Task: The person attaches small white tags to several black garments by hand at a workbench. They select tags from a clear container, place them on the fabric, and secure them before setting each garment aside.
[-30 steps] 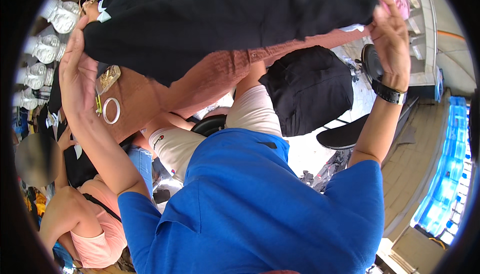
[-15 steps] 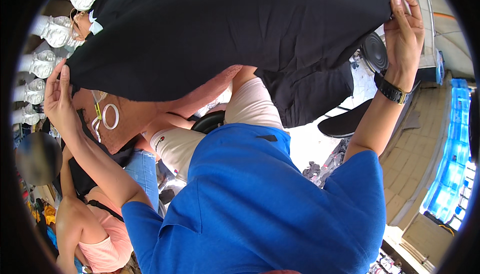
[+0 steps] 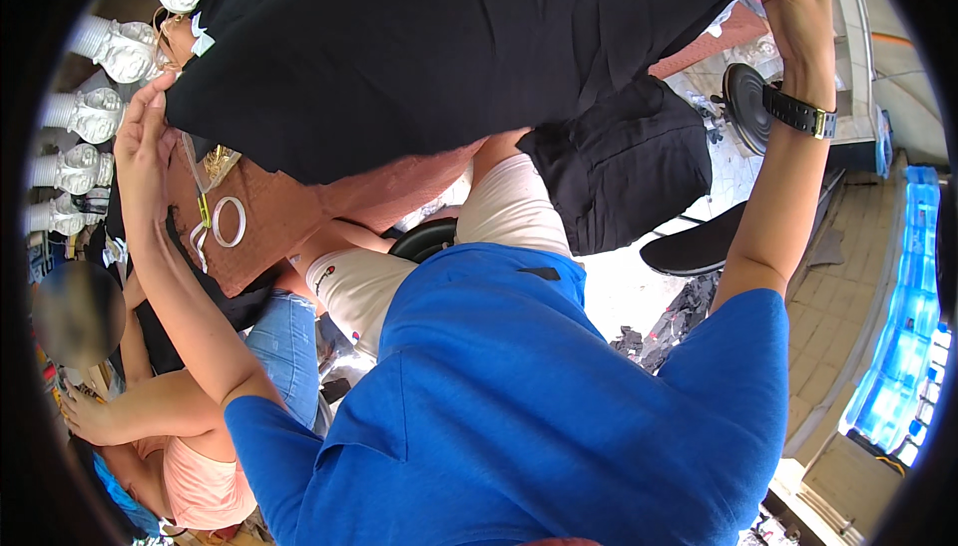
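Note:
A wide piece of black fabric (image 3: 419,57) is stretched between my two hands over a table with a reddish-brown cover (image 3: 264,237). My left hand (image 3: 146,152) pinches its left corner between thumb and fingers. At the upper right, my right hand (image 3: 798,7), with a black watch on the wrist, grips the other corner. The fabric's lower edge hangs in a curve above my lap. Just below my left hand lie a white ring (image 3: 229,222) and a small yellow-green tool (image 3: 204,210), perhaps thread snips. More black cloth (image 3: 624,172) is draped beside my right thigh.
White ornate pillars (image 3: 125,50) line the left side. A person in a peach garment (image 3: 205,481) sits close on my left. A round black fan-like disc (image 3: 746,107) stands below my right hand, with a long black board (image 3: 694,247) nearby. Blue-wrapped bottles (image 3: 898,316) are far right.
The fabric has moved up and away, uncovering more of the table at right. My left hand has shifted slightly right and my right hand upward. The seated person's hand has come into view.

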### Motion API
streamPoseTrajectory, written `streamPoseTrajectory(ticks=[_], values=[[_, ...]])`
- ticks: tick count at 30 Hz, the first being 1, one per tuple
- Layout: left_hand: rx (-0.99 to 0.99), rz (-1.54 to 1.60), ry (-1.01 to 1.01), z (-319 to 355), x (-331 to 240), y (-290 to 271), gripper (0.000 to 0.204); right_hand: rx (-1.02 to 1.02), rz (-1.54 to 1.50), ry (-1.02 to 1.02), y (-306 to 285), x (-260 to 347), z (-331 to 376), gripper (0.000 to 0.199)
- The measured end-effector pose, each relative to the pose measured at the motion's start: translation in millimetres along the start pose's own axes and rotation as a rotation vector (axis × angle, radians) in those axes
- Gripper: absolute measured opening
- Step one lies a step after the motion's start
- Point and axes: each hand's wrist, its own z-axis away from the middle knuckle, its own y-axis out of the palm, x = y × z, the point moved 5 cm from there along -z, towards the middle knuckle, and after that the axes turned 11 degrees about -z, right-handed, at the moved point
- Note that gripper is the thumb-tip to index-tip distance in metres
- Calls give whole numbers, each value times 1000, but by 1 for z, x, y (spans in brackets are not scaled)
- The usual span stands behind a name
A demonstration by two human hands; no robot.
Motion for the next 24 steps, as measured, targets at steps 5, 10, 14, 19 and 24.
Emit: streamPoseTrajectory(ticks=[5, 10, 14, 19, 24], values=[[35, -137, -5, 8, -11, 12, 29, 47, 53, 31, 2, 0, -10, 16], [-47, -290, 23, 35, -43, 33, 26, 29, 241, 125, 6, 19, 16, 23], [-140, -608, 248, 64, -50, 21, 16, 223, 773, 260, -49, 35, 49, 31], [90, -597, 433, 132, -126, 71, 24, -22, 782, 197, -114, 95, 117, 18], [447, -275, 799, 135, -147, 144, 30, -355, 775, 116, -173, 118, 152, 18]])
